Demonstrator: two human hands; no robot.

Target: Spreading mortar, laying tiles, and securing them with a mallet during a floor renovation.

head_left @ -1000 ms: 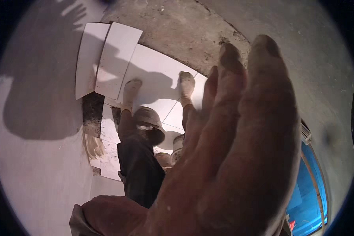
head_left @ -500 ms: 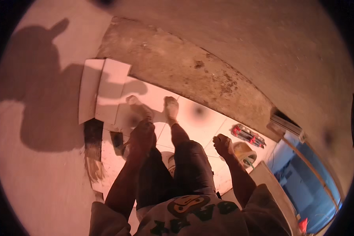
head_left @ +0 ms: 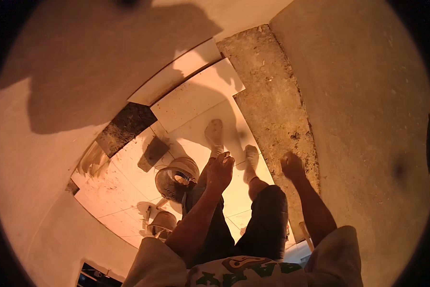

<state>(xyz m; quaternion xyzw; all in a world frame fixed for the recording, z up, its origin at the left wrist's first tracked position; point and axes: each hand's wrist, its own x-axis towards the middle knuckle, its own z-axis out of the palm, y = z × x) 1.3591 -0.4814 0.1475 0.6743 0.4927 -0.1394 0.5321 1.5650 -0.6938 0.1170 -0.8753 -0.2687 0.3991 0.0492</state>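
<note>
My left hand (head_left: 220,173) is held above my left thigh, its fingers curled in. Whether anything sits inside that fist is hidden. Over the bare strip of rough floor (head_left: 267,76) at the right, my right hand (head_left: 293,166) hangs apart from everything, with its fingers blurred. Closest to my left hand is a dark bucket (head_left: 165,185) with a light round thing in its mouth. My two feet in light socks (head_left: 215,131) stand on pale floor tiles (head_left: 246,215).
A dark, flat block (head_left: 153,154) lies on the tiles left of the bucket. Beyond it, a large pale tile (head_left: 198,103) sits beside a dark unfinished patch (head_left: 129,125) along the wall. A smaller bucket (head_left: 162,222) stands nearer me. Plain wall (head_left: 368,119) rises at the right.
My view has turned left, bringing the buckets and dark block into fuller sight. The red-and-black tool and the yellowish bucket at the right have left the picture.
</note>
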